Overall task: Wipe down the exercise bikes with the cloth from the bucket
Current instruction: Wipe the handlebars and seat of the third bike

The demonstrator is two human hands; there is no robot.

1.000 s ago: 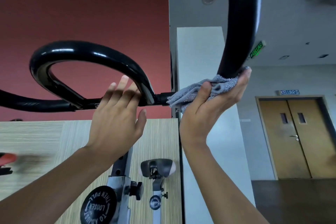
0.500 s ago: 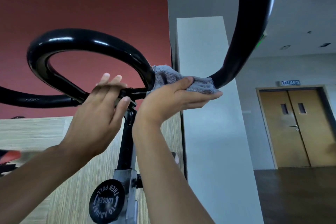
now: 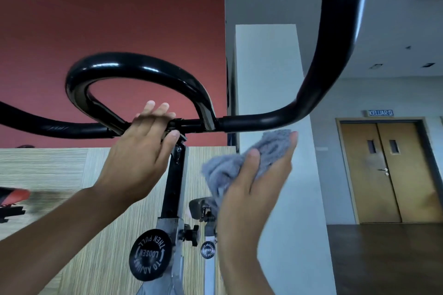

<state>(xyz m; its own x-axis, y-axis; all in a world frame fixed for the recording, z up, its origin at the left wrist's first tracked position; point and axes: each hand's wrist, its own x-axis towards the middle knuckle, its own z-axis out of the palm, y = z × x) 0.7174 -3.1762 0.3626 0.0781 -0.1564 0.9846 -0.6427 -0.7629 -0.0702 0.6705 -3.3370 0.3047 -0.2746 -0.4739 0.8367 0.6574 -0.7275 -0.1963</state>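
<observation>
The cloth (image 3: 254,158), grey and bunched, is in my right hand (image 3: 254,189). My thumb presses across its front and my fingers back it from behind, so it is pinched between them. One fold sticks up past my fingertips and another hangs out to the left of my palm. The cloth is just under the right stretch of the black handlebar (image 3: 263,120), below the point where the bar starts to curve upward. I cannot tell whether its top edge touches the bar.

My left hand (image 3: 141,151) is at the middle of the handlebar, left of the cloth and well apart from it. Its fingers are almost straight and lie against the crossbar, with the tips showing above it. The thumb sits underneath, by the clamp at the top of the stem (image 3: 173,182).

Below my hands a round black knob (image 3: 149,257) reads "LOOSEN THEN PULL TO ADJUST". A smaller knob (image 3: 207,249) is to its right, on a second post. Behind the bike are a red wall (image 3: 107,7), a white pillar (image 3: 271,67) and, to the right, wooden double doors (image 3: 395,170) under a "KELUAR" sign (image 3: 380,113).
</observation>
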